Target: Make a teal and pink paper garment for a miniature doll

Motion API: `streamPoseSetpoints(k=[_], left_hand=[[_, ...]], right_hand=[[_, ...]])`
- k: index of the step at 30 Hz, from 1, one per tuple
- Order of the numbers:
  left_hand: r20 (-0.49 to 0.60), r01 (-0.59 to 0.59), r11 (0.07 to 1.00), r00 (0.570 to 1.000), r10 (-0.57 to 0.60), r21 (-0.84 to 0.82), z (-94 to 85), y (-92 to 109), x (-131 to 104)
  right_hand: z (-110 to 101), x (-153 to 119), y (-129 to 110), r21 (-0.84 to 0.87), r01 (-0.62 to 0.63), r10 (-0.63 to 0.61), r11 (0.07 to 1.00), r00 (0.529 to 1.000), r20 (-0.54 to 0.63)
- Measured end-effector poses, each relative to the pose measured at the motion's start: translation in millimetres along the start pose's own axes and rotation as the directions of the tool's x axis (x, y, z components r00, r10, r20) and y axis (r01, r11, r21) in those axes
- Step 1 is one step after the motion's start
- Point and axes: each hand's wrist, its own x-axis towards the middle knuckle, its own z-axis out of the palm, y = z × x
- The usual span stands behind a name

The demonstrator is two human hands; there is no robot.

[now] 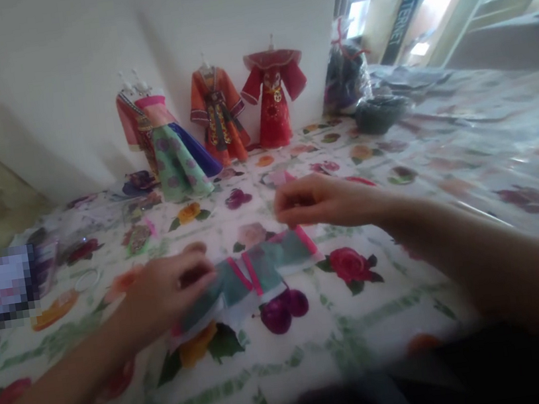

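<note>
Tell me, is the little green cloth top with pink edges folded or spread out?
Spread out: the green top lies on the flowered white tablecloth, sleeves reaching to opposite sides.

Miniature dresses (217, 112) against white wall (62, 50), dark bowl (380, 113), wrapped bundle (346, 77), floral tablecloth (365, 312)

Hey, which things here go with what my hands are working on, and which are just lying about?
In hand, it seems:
- small green garment with pink trim, left hand at one sleeve, right hand near the other

Apparently just about:
- red outfit
- orange outfit
- green-skirted outfit
- dark bowl-shaped thing
</note>
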Motion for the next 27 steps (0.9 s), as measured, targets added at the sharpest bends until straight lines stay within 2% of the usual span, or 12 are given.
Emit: streamPoseSetpoints(k=[2, 4, 6, 10, 15, 19, 22, 27], left_hand=[[0.139, 0.074, 0.995, 0.987, -0.083, 0.067, 1.7, 9, 7], [0.214, 0.129, 0.985, 0.965, -0.151, 0.113, 6.9, 19, 18], [0.233, 0.137, 0.984, 0.959, -0.160, 0.109, 15.3, 27, 30], [0.237, 0.168, 0.963, 0.947, -0.217, 0.210, 34.0, 38, 50], [0.158, 0.153, 0.980, 0.972, -0.172, 0.123, 48.6, 34, 54], [0.077, 0.143, 0.988, 0.987, -0.139, -0.051, 55.4, 23, 53], [0.042, 0.166, 0.971, 0.986, -0.161, -0.170, 56.0, 19, 53], [-0.055, 0.174, 0.928, 0.978, -0.203, -0.330, 53.6, 18, 50]], right_hand=[[3, -4, 13, 0.033, -0.023, 0.022, 0.999, 1.000, 0.018], [8, -6, 23, 0.036, -0.037, 0.036, 0.999, 0.999, 0.040], [12, -7, 27, 0.028, -0.046, 0.044, 0.999, 0.997, 0.061], [17, -9, 29, 0.048, -0.060, 0.056, 0.997, 0.995, 0.079], [18, -9, 28, 0.034, -0.064, 0.061, 0.997, 0.995, 0.079], [19, -8, 27, 0.056, -0.092, 0.088, 0.994, 0.994, 0.065], [19, -8, 27, 0.067, -0.093, 0.089, 0.993, 0.994, 0.058], [19, -8, 28, 0.024, -0.059, 0.061, 0.998, 0.996, -0.072]])
